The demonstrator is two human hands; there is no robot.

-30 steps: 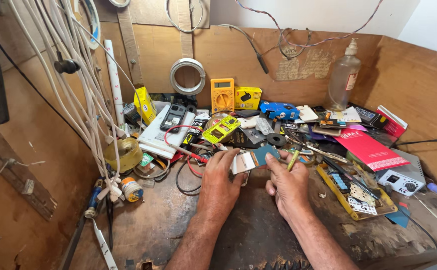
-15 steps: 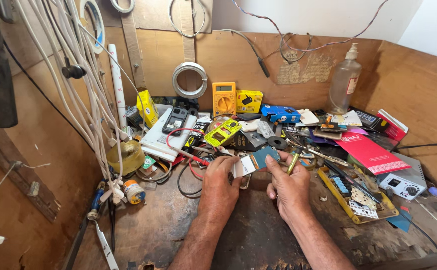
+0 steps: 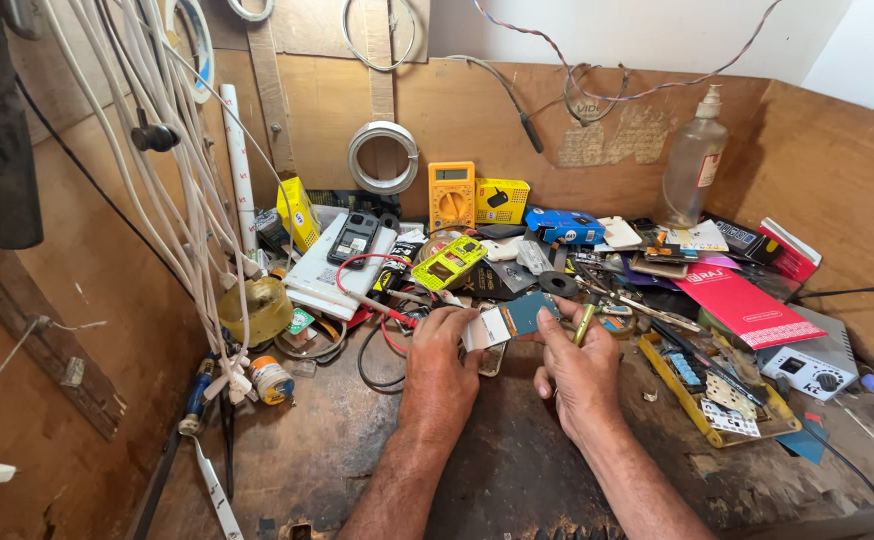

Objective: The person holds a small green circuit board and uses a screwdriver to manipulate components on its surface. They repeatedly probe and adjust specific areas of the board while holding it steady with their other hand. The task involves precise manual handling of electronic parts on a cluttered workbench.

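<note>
Both hands are pinching a small flat card (image 3: 507, 322) at centre frame, its long axis running left-right and tilting up to the right; the left hand (image 3: 444, 350) is gripping its white end, while the right hand (image 3: 579, 365) is gripping the blue end and clasping a yellow-handled tool (image 3: 585, 322)

My left hand (image 3: 441, 362) and right hand (image 3: 579, 368) pinch a small teal-and-white card (image 3: 505, 322) between them above the cluttered wooden bench (image 3: 337, 450); a yellow multimeter (image 3: 452, 194) stands behind.
</note>
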